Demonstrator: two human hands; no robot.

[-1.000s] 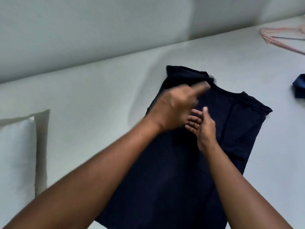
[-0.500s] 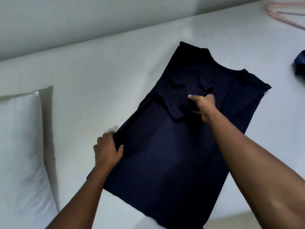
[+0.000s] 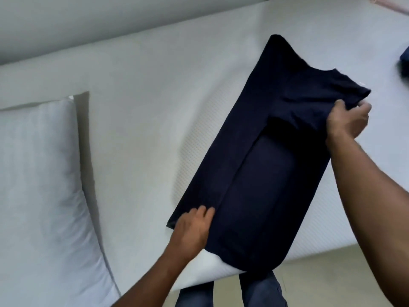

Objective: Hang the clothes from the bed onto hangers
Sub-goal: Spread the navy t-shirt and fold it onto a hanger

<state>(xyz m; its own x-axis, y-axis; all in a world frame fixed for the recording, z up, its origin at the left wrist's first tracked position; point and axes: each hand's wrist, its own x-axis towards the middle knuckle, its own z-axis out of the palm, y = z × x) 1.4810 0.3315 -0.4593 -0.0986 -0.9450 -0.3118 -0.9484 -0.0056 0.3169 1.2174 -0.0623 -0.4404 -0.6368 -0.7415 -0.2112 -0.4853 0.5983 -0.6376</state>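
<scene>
Status from where I stand, everything placed off the navy shirt (image 3: 261,173):

- The shirt lies flat on the white bed (image 3: 143,107), running diagonally, collar end away from the person. Its hem end reaches the mattress's near edge and droops over it.
- The shirt's left side is folded inward, leaving a long straight crease down its length. The sleeve area near the top is bunched and layered.
- Left hand (image 3: 192,231): at the shirt's lower left corner, palm down on the folded strip, fingers fairly straight and close together. It presses the cloth flat and grips nothing.
- Right hand (image 3: 347,120): at the shirt's upper right edge, fingers curled, thumb against them, pinching a bunch of the sleeve fabric. That bunch is raised a little off the rest of the shirt.
- Both forearms are bare.
- White pillow (image 3: 39,185): well to the left of the shirt, not touching it.
- Second dark blue cloth (image 3: 405,63): right of the shirt's top, apart from it, cut off by the frame edge.
- Pink thing (image 3: 396,10): beyond the shirt's upper right. Too blurred to be sure, but it looks like a hanger.
- Person's legs (image 3: 261,291) in blue trousers: directly below the shirt's hem, on a beige floor (image 3: 332,273).
- Grey wall (image 3: 88,23): beyond the shirt's far end, along the bed's far side.
</scene>
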